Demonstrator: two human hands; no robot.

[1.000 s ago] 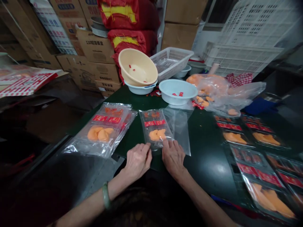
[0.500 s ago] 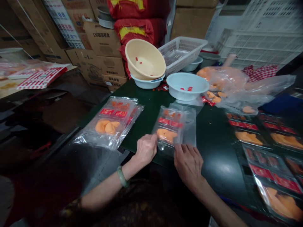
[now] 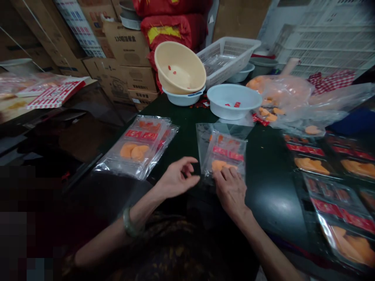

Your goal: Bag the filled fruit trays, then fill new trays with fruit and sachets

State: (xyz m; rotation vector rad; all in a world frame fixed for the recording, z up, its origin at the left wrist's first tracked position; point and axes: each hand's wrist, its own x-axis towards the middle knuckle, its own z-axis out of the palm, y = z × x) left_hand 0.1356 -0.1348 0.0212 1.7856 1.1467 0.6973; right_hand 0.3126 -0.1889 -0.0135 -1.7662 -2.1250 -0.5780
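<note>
Left grip (image 3: 178, 178) open, fingers loosely spread, empty, just beside a clear plastic pack (image 3: 224, 154) of orange slices and red sachets, lying at lower centre of the frame on the dark green desk (image 3: 265, 164). Right grip (image 3: 231, 191) with fingers pressed onto the pack's lower edge; any pinch impossible to tell. Just above, a pale blue bowl (image 3: 233, 100); to the left, a pile of similar packs (image 3: 137, 146).

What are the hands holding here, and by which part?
The left hand holds nothing. The right hand has fingertips on the near edge of the clear plastic pack; whether they grip it cannot be told.
</note>
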